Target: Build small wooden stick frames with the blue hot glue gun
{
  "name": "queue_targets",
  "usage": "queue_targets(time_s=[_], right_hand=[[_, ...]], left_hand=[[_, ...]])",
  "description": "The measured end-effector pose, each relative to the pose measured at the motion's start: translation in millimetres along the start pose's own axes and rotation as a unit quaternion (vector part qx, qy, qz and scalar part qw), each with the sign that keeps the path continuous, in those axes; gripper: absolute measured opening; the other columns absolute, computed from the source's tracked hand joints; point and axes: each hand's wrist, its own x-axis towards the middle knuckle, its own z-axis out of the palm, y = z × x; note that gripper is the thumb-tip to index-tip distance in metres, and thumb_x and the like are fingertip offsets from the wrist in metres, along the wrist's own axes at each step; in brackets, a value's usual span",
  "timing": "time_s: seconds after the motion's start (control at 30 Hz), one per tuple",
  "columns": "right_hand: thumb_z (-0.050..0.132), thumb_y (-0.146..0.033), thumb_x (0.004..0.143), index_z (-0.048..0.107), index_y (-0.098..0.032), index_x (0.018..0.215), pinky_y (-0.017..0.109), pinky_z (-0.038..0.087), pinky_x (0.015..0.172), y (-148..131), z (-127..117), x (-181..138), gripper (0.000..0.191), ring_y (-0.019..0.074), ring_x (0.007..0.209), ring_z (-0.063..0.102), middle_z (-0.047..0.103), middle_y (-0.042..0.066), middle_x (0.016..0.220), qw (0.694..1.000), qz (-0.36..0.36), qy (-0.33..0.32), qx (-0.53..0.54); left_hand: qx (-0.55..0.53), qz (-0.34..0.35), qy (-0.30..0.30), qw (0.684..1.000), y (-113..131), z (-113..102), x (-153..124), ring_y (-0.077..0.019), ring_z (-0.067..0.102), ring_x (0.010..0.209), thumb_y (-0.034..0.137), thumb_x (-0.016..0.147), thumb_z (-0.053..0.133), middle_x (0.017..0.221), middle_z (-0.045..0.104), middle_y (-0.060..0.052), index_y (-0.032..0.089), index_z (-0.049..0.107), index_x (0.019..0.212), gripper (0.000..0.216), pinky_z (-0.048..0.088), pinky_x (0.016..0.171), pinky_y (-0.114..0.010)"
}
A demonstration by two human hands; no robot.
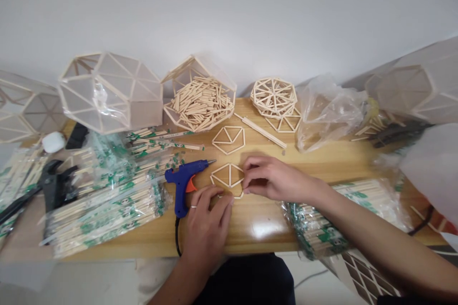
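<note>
In front of me on the wooden table lies a small polygonal frame (229, 182) of short wooden sticks, with spokes meeting near its middle. My left hand (207, 214), a ring on one finger, has its index finger and thumb on the frame's lower left edge. At the right edge, my right hand (270, 178) pinches the frame between curled fingers; its fingertips are partly hidden. A blue glue gun (184, 181) with an orange trigger rests just left of the frame, nozzle pointing right. Just behind lies a similar stick frame (229, 140) with fewer spokes.
Cut sticks (202, 102) fill an open stick-framed box at the back. Finished wheel-like frames (275, 96) are stacked to its right. Bagged chopsticks (110, 214) lie left, another pack (322, 233) under my right forearm. Black cutters (53, 183), a plastic bag (329, 109) and a panelled polyhedron (110, 90) stand around.
</note>
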Motion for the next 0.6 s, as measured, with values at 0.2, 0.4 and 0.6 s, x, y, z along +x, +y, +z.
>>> queue_targets(time_s=[0.2,0.4,0.6], right_hand=[[0.076,-0.019,0.099,0.078,-0.020,0.093,0.033,0.053,0.089,0.2,-0.1,0.4,0.007,0.0183,0.095,0.066,0.066,0.004,0.096,1.000,-0.006,-0.002,-0.003],[0.077,-0.018,0.097,0.078,-0.020,0.093,0.031,0.053,0.090,0.9,0.5,-0.4,0.005,0.0176,0.095,0.066,0.065,0.004,0.098,1.000,-0.001,-0.002,-0.007],[0.078,-0.018,0.097,0.078,-0.021,0.093,0.032,0.054,0.089,2.2,1.3,-1.2,0.004,0.0176,0.094,0.066,0.065,0.004,0.099,1.000,0.005,0.000,-0.007]], left_hand=[[-0.002,0.000,-0.009,1.000,-1.2,0.4,-1.0,-0.0240,0.066,0.107,0.012,0.100,0.066,0.111,0.072,-0.008,0.022,0.076,0.101,0.014,0.057,0.096,-0.038],[-0.001,0.003,-0.006,1.000,-2.0,1.0,-1.0,-0.0241,0.066,0.107,0.013,0.101,0.065,0.110,0.072,-0.008,0.023,0.076,0.101,0.014,0.057,0.096,-0.038],[-0.005,-0.004,-0.007,1.000,-1.8,1.9,-2.1,-0.0240,0.067,0.106,0.015,0.102,0.065,0.110,0.073,-0.008,0.023,0.076,0.102,0.014,0.057,0.097,-0.039]])
